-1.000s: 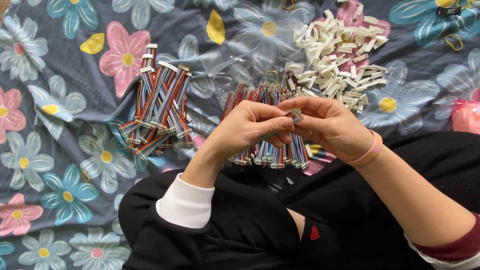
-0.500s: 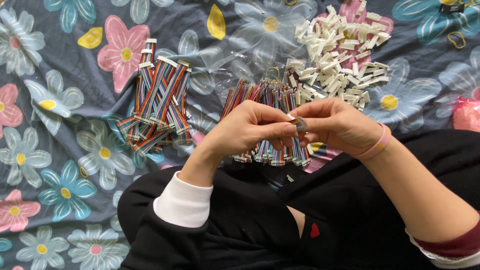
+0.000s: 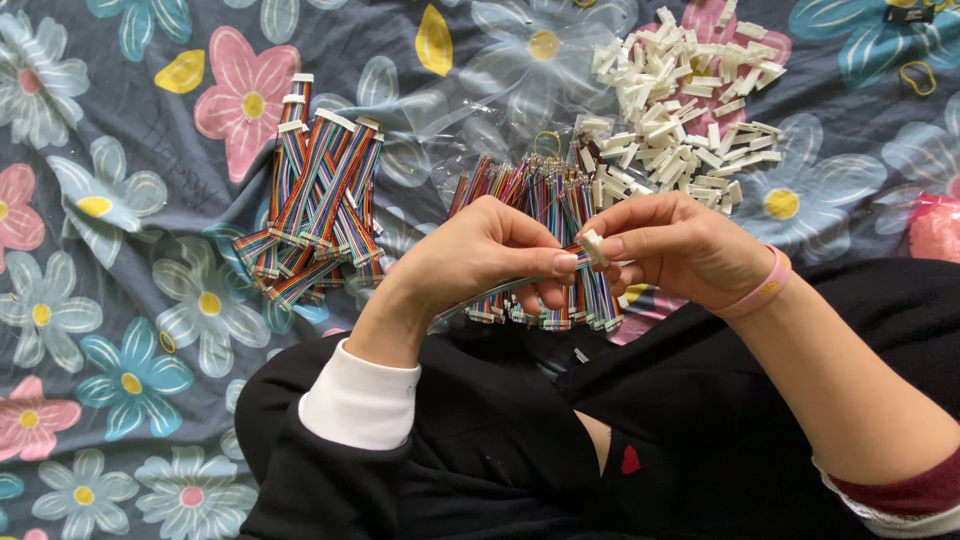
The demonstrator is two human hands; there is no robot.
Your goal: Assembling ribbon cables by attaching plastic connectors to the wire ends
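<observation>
White connector housing [image 3: 594, 247] pinched at centre frame between both hands' fingertips, at the end of a rainbow ribbon cable [image 3: 500, 289] that runs down-left under the left palm. Left hand [image 3: 478, 252]: thumb and forefinger clamped on the cable end right at the housing, other fingers curled. Right hand [image 3: 678, 246]: thumb and forefinger gripping the housing from the other side; pink wristband [image 3: 763, 288] on that wrist. Both held above the lap, black clothing below, white cuff [image 3: 360, 400] on the left sleeve. Directly behind the hands: a bundle of loose rainbow cables [image 3: 545, 200] fanned on a clear plastic bag [image 3: 470, 125]. Further left, well apart: a second pile of cables with white ends fitted [image 3: 315, 195]. Upper right: heap of loose white housings [image 3: 680, 95]. All lying on a floral cloth [image 3: 110, 300], grey with pink, blue and white flowers. Pink object [image 3: 935, 225] at the right edge, can't tell what it is.
</observation>
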